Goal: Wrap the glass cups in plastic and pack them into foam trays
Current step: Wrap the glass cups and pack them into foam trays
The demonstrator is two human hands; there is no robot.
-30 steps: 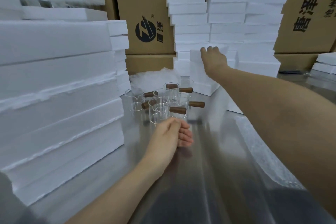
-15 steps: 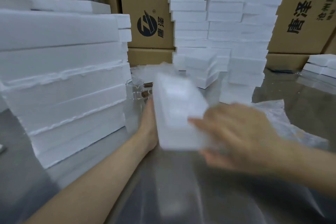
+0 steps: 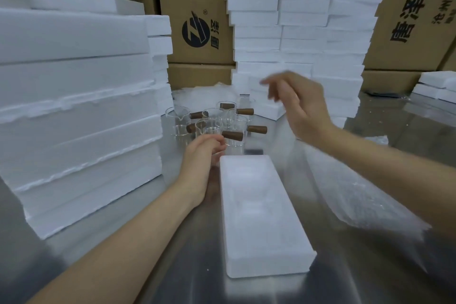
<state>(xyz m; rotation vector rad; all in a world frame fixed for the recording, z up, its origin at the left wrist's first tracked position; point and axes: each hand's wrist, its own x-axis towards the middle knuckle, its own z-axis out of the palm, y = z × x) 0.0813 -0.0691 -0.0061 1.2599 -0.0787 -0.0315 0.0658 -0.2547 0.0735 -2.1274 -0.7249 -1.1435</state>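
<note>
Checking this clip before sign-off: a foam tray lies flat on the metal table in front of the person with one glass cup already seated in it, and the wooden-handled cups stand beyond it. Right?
Not quite. The head view shows the foam tray lying flat on the metal table with its recesses empty; no cup is seated in it. The wooden-handled cups do stand beyond it.
</note>
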